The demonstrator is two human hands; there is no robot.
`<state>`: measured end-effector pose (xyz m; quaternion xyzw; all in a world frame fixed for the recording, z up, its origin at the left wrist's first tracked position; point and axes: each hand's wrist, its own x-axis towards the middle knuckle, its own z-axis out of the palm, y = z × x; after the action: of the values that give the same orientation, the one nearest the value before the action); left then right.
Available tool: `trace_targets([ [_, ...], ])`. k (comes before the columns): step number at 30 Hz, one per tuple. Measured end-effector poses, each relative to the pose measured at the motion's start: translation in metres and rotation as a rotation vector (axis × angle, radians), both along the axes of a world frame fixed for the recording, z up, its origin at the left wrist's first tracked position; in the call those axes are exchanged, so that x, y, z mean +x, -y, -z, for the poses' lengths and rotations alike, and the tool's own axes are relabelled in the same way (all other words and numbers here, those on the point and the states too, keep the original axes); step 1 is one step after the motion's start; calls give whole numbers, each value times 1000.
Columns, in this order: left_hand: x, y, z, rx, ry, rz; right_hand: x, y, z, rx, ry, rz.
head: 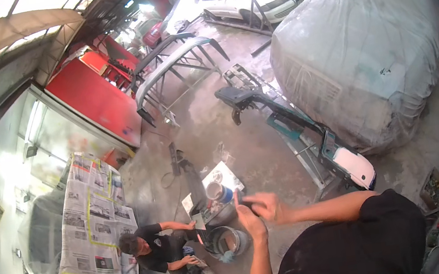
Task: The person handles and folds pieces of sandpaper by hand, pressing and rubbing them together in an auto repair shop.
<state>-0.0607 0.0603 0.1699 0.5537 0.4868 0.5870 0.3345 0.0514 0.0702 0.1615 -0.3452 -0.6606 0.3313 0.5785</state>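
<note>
My left hand [252, 222] is raised in front of my body, its fingers around a small, thin, dark object with a reddish edge [236, 198]; what it is cannot be told. My right hand [270, 207] is close against it, fingers bent, with one finger reaching to the object. Beyond my hands, lower down, a blue-and-white can [219, 192] stands near a white sheet [231, 174]. Below the can is a round bucket [241, 242] with a bluish cloth [227, 257] at its rim.
A co-worker [154, 244] crouches at the left holding flat pieces, beside a car masked with newspaper [75, 226]. Bumpers rest on metal stands [189, 79]. A plastic-covered vehicle [359, 48] stands at the right, and cables lie on the floor.
</note>
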Motion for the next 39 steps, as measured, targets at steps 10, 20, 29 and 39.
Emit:
trace_targets([
  [10, -4, -6, 13, -115, 89, -9, 4, -15, -18, -91, 43, -1],
  [20, -12, -15, 24, -115, 15, 0, -2, -16, 3, -39, -30, 39],
  [29, -10, -9, 27, -74, -227, -46, 25, -34, -3, -335, 19, 84],
  [39, 14, -17, 10, -87, 352, -196, 0, -17, -9, -11, 131, 137],
])
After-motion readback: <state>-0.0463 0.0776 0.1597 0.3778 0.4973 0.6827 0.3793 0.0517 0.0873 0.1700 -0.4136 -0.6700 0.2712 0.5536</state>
